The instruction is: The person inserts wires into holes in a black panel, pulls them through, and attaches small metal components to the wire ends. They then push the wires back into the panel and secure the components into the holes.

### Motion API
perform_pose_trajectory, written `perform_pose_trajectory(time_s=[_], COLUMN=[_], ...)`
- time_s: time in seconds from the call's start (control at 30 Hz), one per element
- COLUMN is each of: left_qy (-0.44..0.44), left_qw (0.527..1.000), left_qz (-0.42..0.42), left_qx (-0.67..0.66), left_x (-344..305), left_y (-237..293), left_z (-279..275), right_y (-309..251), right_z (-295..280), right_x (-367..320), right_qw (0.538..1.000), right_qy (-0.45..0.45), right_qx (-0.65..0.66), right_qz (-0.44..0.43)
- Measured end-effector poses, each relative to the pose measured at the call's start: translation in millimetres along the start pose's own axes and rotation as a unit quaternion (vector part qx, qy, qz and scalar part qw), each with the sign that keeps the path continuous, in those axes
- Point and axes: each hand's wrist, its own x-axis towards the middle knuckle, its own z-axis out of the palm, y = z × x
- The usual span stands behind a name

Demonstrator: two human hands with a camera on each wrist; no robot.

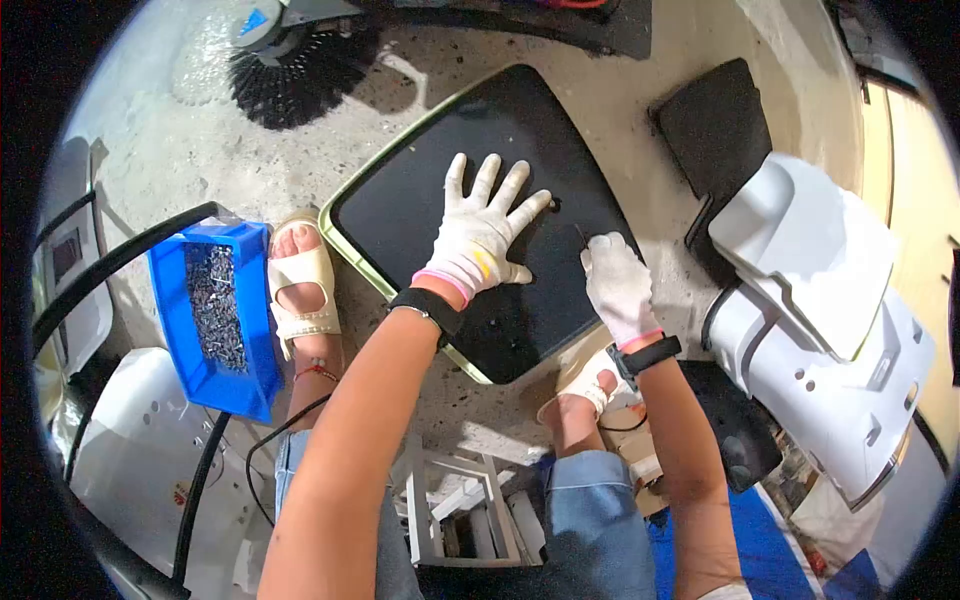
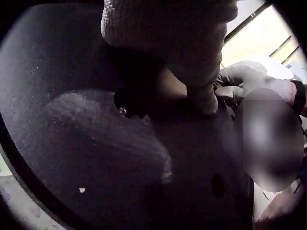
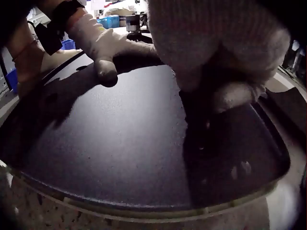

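Note:
A rounded black panel (image 1: 400, 215) with a pale green rim lies in front of the person. The gloved left hand (image 1: 480, 230) rests on its middle, fingers spread and straight. Just beyond that hand's fingertip is a small dark hole (image 1: 555, 204). The gloved right hand (image 1: 617, 283) is over the panel's right edge with fingers curled, pinching a thin dark piece (image 1: 581, 236) at the fingertips; its kind cannot be told. In the right wrist view, the curled fingers (image 3: 235, 96) hang low over the black surface.
A blue bin (image 1: 262, 330) of small dark pieces, apparently screws, stands by the left foot. White plastic shells (image 1: 815, 370) are stacked at the right, below a dark flat pad (image 1: 715, 125). A round black brush (image 1: 295, 80) is at the back left. A black tube (image 1: 120, 265) arches at the left.

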Motion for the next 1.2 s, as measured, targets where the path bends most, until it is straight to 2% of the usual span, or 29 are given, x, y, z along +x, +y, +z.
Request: perform_pose_trajectory(time_s=[0.03, 0.07, 0.13, 0.17, 0.23, 0.3, 0.37, 0.4, 0.43, 0.5, 0.53, 0.57, 0.63, 0.67, 0.73, 0.77, 0.8, 0.97, 1.03, 1.07, 1.1, 1.13, 1.2], left_qy=[0.008, 0.032, 0.064, 0.069, 0.075, 0.061, 0.072, 0.073, 0.091, 0.111, 0.116, 0.118, 0.128, 0.129, 0.122, 0.124, 0.119, 0.131, 0.144, 0.121, 0.096, 0.037, 0.023], left_qw=[1.000, 0.998, 0.990, 0.989, 0.985, 0.983, 0.978, 0.978, 0.974, 0.970, 0.964, 0.958, 0.957, 0.953, 0.949, 0.949, 0.950, 0.954, 0.971, 0.984, 0.993, 0.998, 0.998], left_qz=[-0.006, -0.059, -0.129, -0.132, -0.153, -0.171, -0.195, -0.196, -0.205, -0.214, -0.235, -0.257, -0.258, -0.272, -0.289, -0.288, -0.286, -0.266, -0.188, -0.127, -0.064, -0.052, -0.051], left_qx=[0.000, -0.003, -0.009, -0.009, -0.017, -0.008, -0.014, -0.012, -0.027, -0.035, -0.038, -0.042, -0.036, -0.035, -0.035, -0.037, -0.031, -0.038, -0.021, -0.030, -0.039, -0.025, -0.015], left_x=[1.5, 4.2, 8.1, 8.8, 8.3, 11.9, 14.3, 14.5, 14.0, 15.4, 17.0, 18.1, 18.7, 18.0, 19.2, 18.8, 18.1, 18.9, 17.6, 15.6, 14.3, 15.1, 12.8], left_y=[-4.1, -8.9, -15.0, -15.8, -14.9, -14.0, -13.7, -13.2, -12.1, -10.4, -9.1, -8.3, -7.7, -5.8, -2.4, -1.6, -1.4, -1.7, 4.1, 7.6, 11.1, 15.6, 15.3], left_z=[-1.9, -4.1, -7.3, -7.5, -10.1, -13.3, -14.2, -13.0, -9.7, -8.3, -8.8, -8.1, -3.3, -1.6, -3.5, -4.1, -4.7, -5.1, -6.5, -7.0, -7.4, -7.3, -1.4], right_y=[-0.7, 0.0, 4.0, 8.2, 18.0, 23.0, 24.2, 22.7, 25.6, 38.1, 46.2, 57.8, 52.8, 48.7, 59.1, 64.9, 51.5, 51.0, 50.7, 51.6, 53.7, 56.3, 58.7], right_z=[-1.0, -0.1, 3.5, 5.1, 5.7, 4.2, -3.1, -9.5, -11.4, -14.2, -10.8, -9.3, -26.5, -35.4, -19.2, -11.7, -22.9, -24.9, -21.5, -19.1, -15.2, -9.6, -10.4], right_x=[-0.6, -0.1, 3.9, 7.6, 15.1, 26.5, 39.8, 46.8, 52.4, 65.1, 70.0, 82.3, 97.2, 105.0, 110.3, 112.4, 109.6, 98.6, 96.1, 102.7, 102.7, 100.2, 94.3], right_qw=[1.000, 1.000, 0.997, 0.998, 0.991, 0.992, 0.979, 0.976, 0.976, 0.972, 0.989, 0.971, 0.966, 0.955, 0.954, 0.953, 0.973, 0.979, 0.980, 0.980, 0.980, 0.976, 0.971], right_qy=[0.009, 0.014, -0.045, -0.043, -0.027, -0.033, -0.081, -0.070, -0.067, -0.150, -0.060, 0.030, 0.055, 0.012, -0.016, -0.045, -0.007, -0.036, -0.042, -0.112, -0.112, -0.107, -0.105], right_qx=[0.000, -0.005, -0.021, -0.023, 0.020, -0.002, -0.003, 0.003, 0.002, -0.105, -0.068, 0.051, 0.081, 0.091, 0.113, 0.138, 0.071, 0.051, 0.064, -0.038, -0.037, -0.018, 0.000], right_qz=[0.010, 0.004, 0.051, 0.047, 0.129, 0.124, 0.185, 0.207, 0.207, 0.150, 0.120, 0.234, 0.237, 0.283, 0.278, 0.267, 0.221, 0.196, 0.182, 0.161, 0.161, 0.190, 0.216])
